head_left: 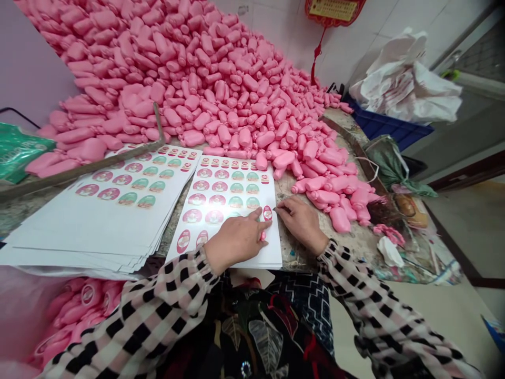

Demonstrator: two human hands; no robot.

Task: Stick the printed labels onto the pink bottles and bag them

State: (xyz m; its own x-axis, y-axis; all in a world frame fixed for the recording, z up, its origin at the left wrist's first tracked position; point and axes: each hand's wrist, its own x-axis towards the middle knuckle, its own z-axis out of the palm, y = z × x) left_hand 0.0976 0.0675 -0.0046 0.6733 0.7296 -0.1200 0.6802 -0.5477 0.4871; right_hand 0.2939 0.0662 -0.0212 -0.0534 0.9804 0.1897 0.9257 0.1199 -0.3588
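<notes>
My left hand (236,239) rests on a white sticker sheet (232,247), its index finger stretched toward a red oval sticker (267,212) at the sheet's right edge. Between its fingers shows a small pink end (263,236), seemingly of a pink squeeze bottle; the rest is hidden under the hand. Just right of that sticker, my right hand (302,221) is closed in a pinch. A thin dark tip shows at its fingertips, too small to name. Rows of pink and green stickers cover the sheet.
Pink bottles (221,79) are heaped behind the sheets. A second stack of sticker sheets (94,226) lies left under a long bar (79,168). More bottles (82,310) sit in a bag below left. A blue crate (394,123) with white bags stands at the right.
</notes>
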